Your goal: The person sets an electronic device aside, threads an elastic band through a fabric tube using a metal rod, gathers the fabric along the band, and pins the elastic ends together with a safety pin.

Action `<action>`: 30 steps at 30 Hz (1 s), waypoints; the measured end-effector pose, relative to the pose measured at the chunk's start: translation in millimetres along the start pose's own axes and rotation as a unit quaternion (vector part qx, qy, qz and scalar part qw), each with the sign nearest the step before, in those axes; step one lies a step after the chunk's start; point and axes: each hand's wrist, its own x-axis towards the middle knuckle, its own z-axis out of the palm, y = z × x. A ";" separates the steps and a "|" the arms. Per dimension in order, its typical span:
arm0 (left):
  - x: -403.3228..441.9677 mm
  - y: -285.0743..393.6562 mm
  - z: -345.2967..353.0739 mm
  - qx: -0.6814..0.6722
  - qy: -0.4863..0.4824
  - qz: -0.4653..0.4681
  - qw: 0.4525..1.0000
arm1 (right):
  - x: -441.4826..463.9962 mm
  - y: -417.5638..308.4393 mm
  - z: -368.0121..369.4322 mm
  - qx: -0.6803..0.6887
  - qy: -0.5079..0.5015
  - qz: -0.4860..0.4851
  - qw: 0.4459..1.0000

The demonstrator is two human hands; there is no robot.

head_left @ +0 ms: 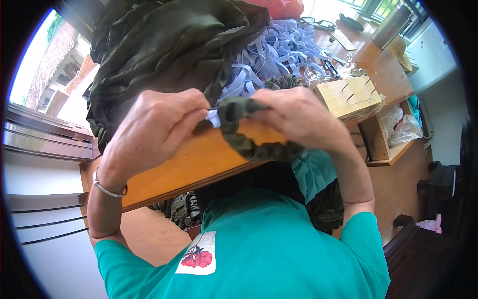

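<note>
My right hand [303, 114] is closed on a gathered dark green fabric tube [230, 132], ruched like a scrunchie, which hangs in a loop below the fingers. Facing it, my left hand [157, 122] is pinched shut at the tube's near end. A thin dark line runs from the left fingertips to the fabric; what it is, I cannot make out. A small pale blue bit shows just under it. Both hands are above the front of the wooden table [194, 162]. Behind them lie a heap of pale blue elastic strips [279, 50] and another ruched green piece [284, 81].
A large dark green cloth pile [164, 55] covers the table's back left. To the right are a wooden block with metal pegs [348, 94], scissors [330, 69], eyeglasses [318, 23] and a steel flask [392, 27]. Plastic bags [406, 128] fill a shelf below. More green fabric [185, 212] lies under the table.
</note>
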 end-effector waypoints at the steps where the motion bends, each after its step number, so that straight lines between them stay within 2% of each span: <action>1: -4.0 -0.6 -6.4 -0.006 -0.005 -0.033 0.999 | -6.3 9.5 -5.8 -0.020 0.018 0.005 1.000; 3: -11.4 -1.8 -23.8 -0.019 -0.015 -0.097 0.995 | -19.1 26.9 -26.1 0.004 -0.008 0.051 0.999; 6: -25.0 -16.1 -37.3 -0.039 -0.006 -0.115 0.993 | -34.8 34.6 -36.8 0.076 -0.038 0.136 0.987; 9: -18.9 -11.8 -31.6 -0.054 -0.029 -0.093 0.994 | -24.6 29.2 -15.8 0.134 -0.056 0.062 0.987; 13: -11.3 -7.6 -25.0 -0.082 -0.017 -0.073 0.994 | -8.4 4.8 4.2 0.201 0.043 -0.051 0.977; 17: -21.2 -12.6 -24.6 -0.079 0.007 -0.060 0.995 | -12.1 15.3 -0.7 0.291 -0.035 -0.031 0.956; 19: -34.0 -24.5 -25.7 -0.085 0.013 -0.071 0.994 | -17.8 31.1 -8.4 0.210 0.006 -0.043 0.977; 21: -51.3 -44.2 -33.2 -0.103 0.025 -0.095 0.990 | -27.8 40.7 -30.8 0.246 -0.028 0.091 0.965; 22: -58.8 -54.2 -29.6 -0.120 0.036 -0.077 0.989 | -27.6 38.7 -35.9 0.221 -0.036 0.090 0.970; 24: -64.1 -56.8 -11.4 -0.124 0.021 -0.114 0.985 | -29.3 35.4 -40.4 0.174 -0.050 0.091 0.979; 27: -53.5 -45.7 24.8 -0.117 -0.038 -0.136 0.983 | -10.9 24.0 -21.6 0.120 -0.035 -0.032 0.992; 29: -44.7 -53.4 53.3 -0.047 -0.014 -0.014 0.999 | 1.2 15.4 -16.7 0.102 -0.049 -0.049 0.992; 30: -44.3 -51.0 55.2 -0.010 -0.020 -0.011 1.000 | 5.5 13.1 -15.1 0.095 -0.055 -0.058 0.992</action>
